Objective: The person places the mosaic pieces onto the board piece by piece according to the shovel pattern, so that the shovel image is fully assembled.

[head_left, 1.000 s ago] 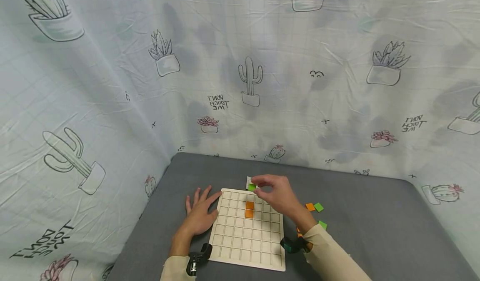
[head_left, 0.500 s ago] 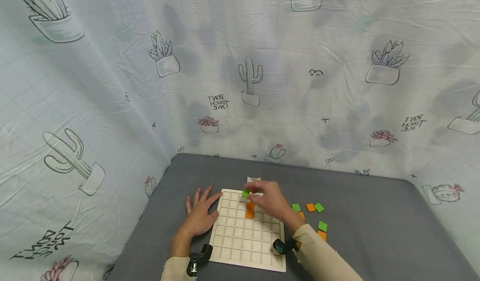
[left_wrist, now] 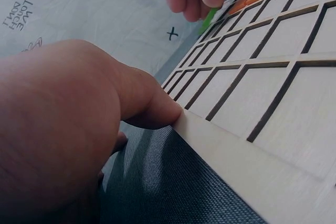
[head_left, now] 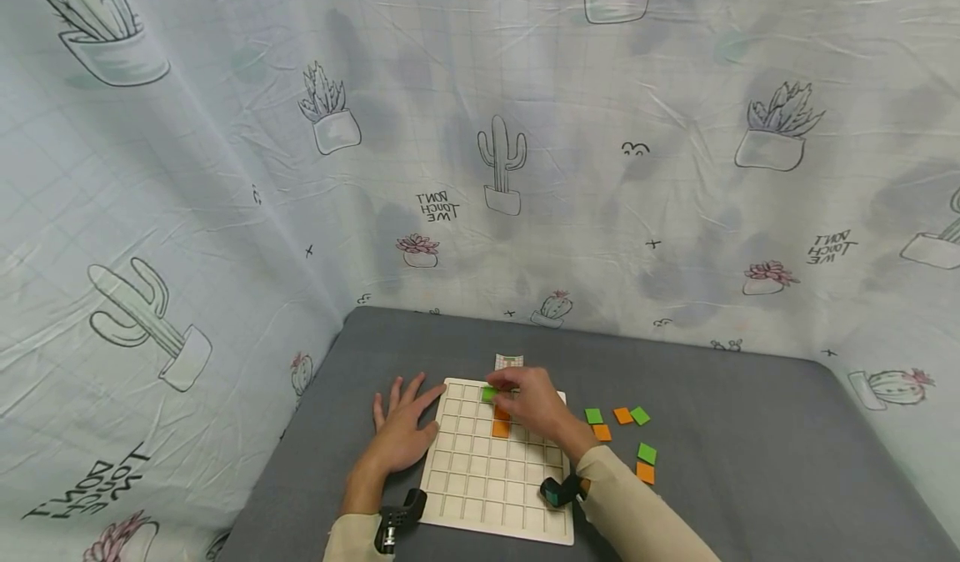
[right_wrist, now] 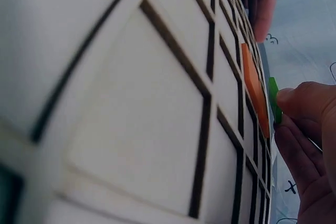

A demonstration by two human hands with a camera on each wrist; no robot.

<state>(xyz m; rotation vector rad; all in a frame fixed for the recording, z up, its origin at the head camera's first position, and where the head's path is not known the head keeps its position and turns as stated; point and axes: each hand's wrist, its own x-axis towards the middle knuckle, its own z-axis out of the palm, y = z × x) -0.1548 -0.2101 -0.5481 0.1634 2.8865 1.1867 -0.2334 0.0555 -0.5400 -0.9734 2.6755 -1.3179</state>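
Note:
A pale wooden grid board (head_left: pixel 487 489) lies on the grey table. Two orange tiles (head_left: pixel 500 429) sit in neighbouring cells of one column, the farther one partly behind my fingers. With thumb and fingers my right hand (head_left: pixel 536 402) pinches a green square tile (right_wrist: pixel 274 100) over the far part of the grid, near those orange tiles. In the right wrist view this tile is tilted on edge, apart from the board. My left hand (head_left: pixel 402 433) rests spread at the board's left side, its thumb touching the rim in the left wrist view.
To the board's right lie several loose tiles, among them a green tile (head_left: pixel 647 454) and an orange tile (head_left: pixel 645 473). A small printed card (head_left: pixel 509 361) lies just beyond the far rim. A cactus-print curtain (head_left: pixel 570 170) hangs behind the grey table (head_left: pixel 750 462).
My right hand has moved left and nearer with the green tile, from beside the printed card to over the grid. The left hand has stayed in place.

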